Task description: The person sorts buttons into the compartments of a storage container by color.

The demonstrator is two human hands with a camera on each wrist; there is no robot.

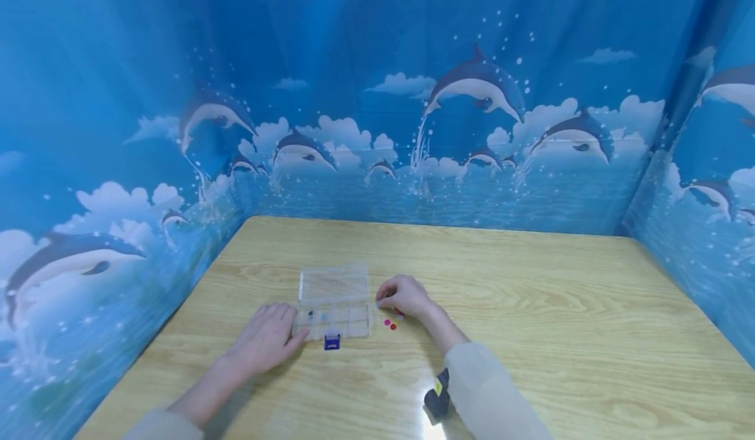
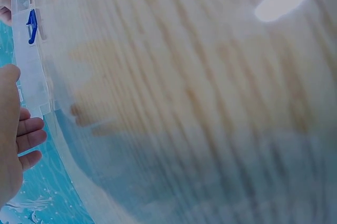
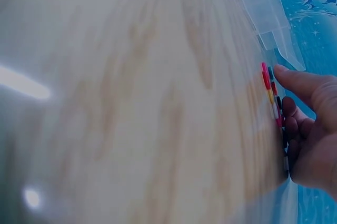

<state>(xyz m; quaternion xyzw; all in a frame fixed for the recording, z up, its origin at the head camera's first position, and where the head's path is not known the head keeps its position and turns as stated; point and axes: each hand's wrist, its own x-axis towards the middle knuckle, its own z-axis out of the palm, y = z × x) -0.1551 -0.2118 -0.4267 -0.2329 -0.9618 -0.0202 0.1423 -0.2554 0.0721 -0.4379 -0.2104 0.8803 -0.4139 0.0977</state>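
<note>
A clear plastic compartment box (image 1: 360,322) stands on the table with its lid (image 1: 333,284) laid back on the far side. A dark green piece (image 1: 310,313) and a pale blue piece (image 1: 324,317) are in its left compartments. My left hand (image 1: 264,336) rests at the box's left end, fingers extended, thumb by the front edge. To the right of the box, my right hand (image 1: 407,296) pinches a small light blue disc (image 1: 379,304) low over the table. Several small coloured discs (image 3: 267,81) lie beside and partly behind its fingers, including a red disc (image 1: 393,326).
A blue latch (image 1: 332,342) sticks out from the box's front side. Beside the right sleeve is a black object with a yellow mark (image 1: 437,397). The wood-grain table (image 1: 531,309) is bordered by a blue dolphin curtain (image 1: 354,99) at the back and sides.
</note>
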